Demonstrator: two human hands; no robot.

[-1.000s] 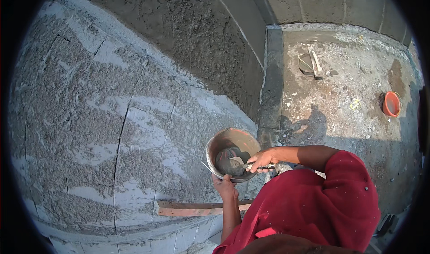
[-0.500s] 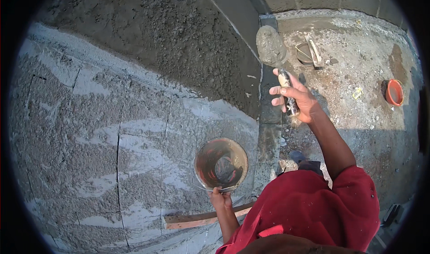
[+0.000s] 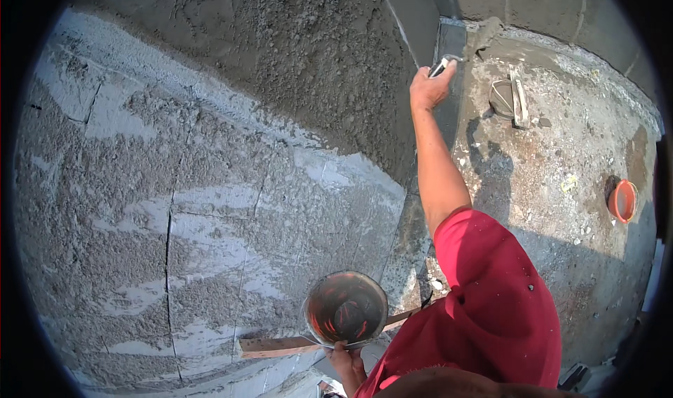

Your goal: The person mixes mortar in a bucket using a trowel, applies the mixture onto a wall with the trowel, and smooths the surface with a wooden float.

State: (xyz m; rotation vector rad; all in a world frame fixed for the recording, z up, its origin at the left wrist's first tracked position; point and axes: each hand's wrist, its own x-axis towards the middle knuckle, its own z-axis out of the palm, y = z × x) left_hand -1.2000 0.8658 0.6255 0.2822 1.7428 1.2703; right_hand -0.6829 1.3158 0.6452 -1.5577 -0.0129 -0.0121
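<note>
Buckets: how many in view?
3: a dark bucket in the left hand, an orange bucket at right, a grey bucket by the pale board; others may be hidden.

A sunlit building site with partly plastered masonry; left of the mortar-stained bucket (image 3: 371, 296) spreads a wall of pale blocks (image 3: 196, 251), its joints showing through a patchy rough coat; beyond the bucket this gives way to darker, thicker render (image 3: 301, 61); far beyond and rightward rises another grey wall (image 3: 547, 9), lined vertically; right of the bucket, rubble litters a stained floor (image 3: 561, 173) that carries an orange tub (image 3: 633, 200) and a mortar-smeared board (image 3: 519, 100).
</note>
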